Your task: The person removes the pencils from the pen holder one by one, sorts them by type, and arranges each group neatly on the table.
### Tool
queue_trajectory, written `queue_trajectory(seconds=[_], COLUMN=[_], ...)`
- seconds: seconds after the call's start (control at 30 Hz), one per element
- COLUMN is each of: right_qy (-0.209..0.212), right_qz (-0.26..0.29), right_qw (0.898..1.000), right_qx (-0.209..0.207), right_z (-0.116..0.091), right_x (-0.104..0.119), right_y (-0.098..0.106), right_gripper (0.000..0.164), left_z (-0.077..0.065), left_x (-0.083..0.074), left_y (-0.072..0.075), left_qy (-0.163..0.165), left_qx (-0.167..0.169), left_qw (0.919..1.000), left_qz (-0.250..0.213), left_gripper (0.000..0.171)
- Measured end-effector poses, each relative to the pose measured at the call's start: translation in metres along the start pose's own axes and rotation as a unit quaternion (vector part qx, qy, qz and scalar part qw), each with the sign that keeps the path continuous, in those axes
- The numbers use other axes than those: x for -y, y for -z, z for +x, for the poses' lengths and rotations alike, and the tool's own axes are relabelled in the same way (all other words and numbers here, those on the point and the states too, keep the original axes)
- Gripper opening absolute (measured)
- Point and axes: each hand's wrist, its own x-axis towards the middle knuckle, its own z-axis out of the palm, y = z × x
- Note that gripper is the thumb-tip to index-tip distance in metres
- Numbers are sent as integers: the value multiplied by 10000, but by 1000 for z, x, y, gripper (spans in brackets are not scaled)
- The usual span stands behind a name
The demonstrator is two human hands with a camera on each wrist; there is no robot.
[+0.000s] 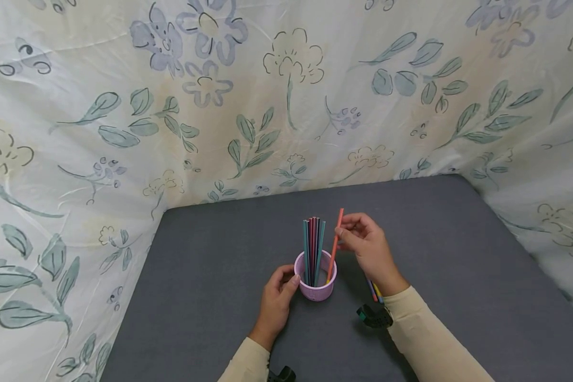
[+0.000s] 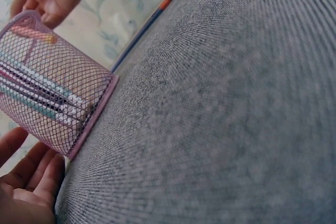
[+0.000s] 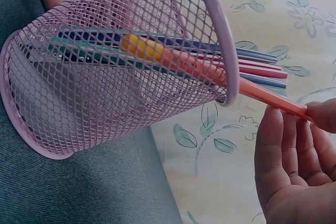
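Observation:
A pink mesh pencil cup (image 1: 317, 293) stands upright on the grey cloth, with several teal, dark and red pencils (image 1: 313, 239) leaning inside it. My left hand (image 1: 275, 303) holds the cup at its left side, thumb by the rim. Between the thumb and fingers of my right hand (image 1: 371, 253) is an orange pencil (image 3: 273, 99), pinched near its upper end. Its yellow lower end is inside the cup, visible through the mesh in the right wrist view, and its shaft crosses the rim.
A few pencils (image 1: 372, 292) lie on the cloth under my right wrist; the left wrist view shows a blue one (image 2: 140, 32) with an orange band and teal end. A flowered curtain (image 1: 248, 122) hangs behind the grey tabletop (image 1: 210, 318).

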Motion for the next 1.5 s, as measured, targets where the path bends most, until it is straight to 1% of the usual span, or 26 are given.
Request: queue_trajectory(seconds=[0.37, 0.8, 1.13, 1.5], right_qy=[28, 192, 164, 161], right_qz=[-22, 178, 350, 295], right_qw=[10000, 9994, 9984, 9987], right_qx=[-55, -207, -404, -380], right_z=[-1, -2, 0, -1], right_x=[6, 8, 9, 11], right_y=[3, 5, 5, 9], right_gripper=[29, 31, 31, 28], left_z=[0, 1, 1, 0], left_x=[-3, -1, -1, -2], left_y=[-1, -1, 0, -1], left_qy=[14, 17, 32, 82], left_qx=[-11, -35, -13, -17], left_qw=[10000, 10000, 10000, 10000], left_qz=[-63, -35, 20, -7], left_gripper=[26, 25, 26, 26])
